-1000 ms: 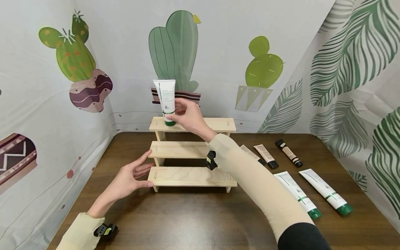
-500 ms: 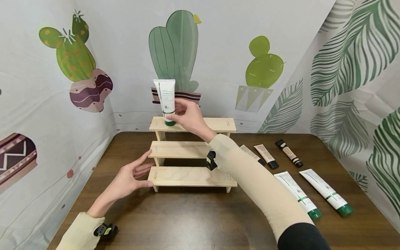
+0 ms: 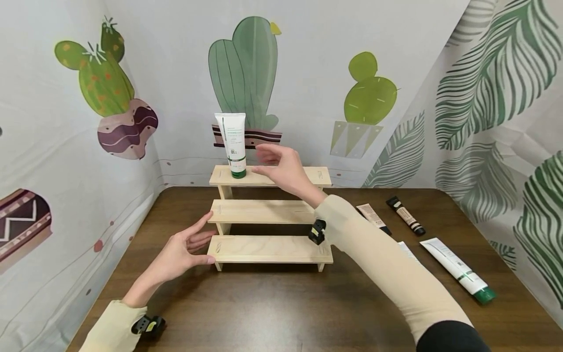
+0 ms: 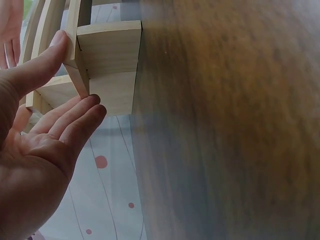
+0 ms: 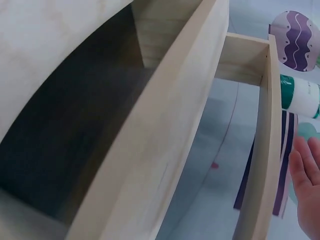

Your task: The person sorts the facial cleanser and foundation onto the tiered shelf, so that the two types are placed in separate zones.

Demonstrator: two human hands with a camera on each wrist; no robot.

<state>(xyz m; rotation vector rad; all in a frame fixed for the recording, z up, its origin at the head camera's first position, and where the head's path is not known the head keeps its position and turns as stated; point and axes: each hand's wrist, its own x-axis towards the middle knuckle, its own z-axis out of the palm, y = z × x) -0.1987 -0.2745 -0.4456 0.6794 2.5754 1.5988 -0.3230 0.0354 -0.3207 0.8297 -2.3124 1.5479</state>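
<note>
A white squeeze tube with a green cap (image 3: pixel 233 146) stands upright on its cap at the left end of the top shelf of a three-tier wooden display stand (image 3: pixel 268 248). Just to its right is my right hand (image 3: pixel 286 168), holding nothing, fingers loosely bent and apart from the tube. In the right wrist view, that hand's fingers (image 5: pixel 305 167) show beyond the top shelf. My left hand (image 3: pixel 182 252) touches the stand's left side with spread fingers. The left wrist view has its thumb (image 4: pixel 47 65) on the lowest shelf's edge and other fingertips by the leg.
To the right on the brown table (image 3: pixel 264 313) lie a white tube with a green cap (image 3: pixel 459 269), a beige tube (image 3: pixel 374 218) and a black-capped tube (image 3: pixel 405 215). Another white tube (image 3: pixel 406 250) is mostly hidden by my right sleeve. A cactus-print cloth (image 3: pixel 303 73) hangs behind.
My right hand has let go of the white tube and drawn back to the right. The tube stays standing on the top shelf. My left hand keeps its place.
</note>
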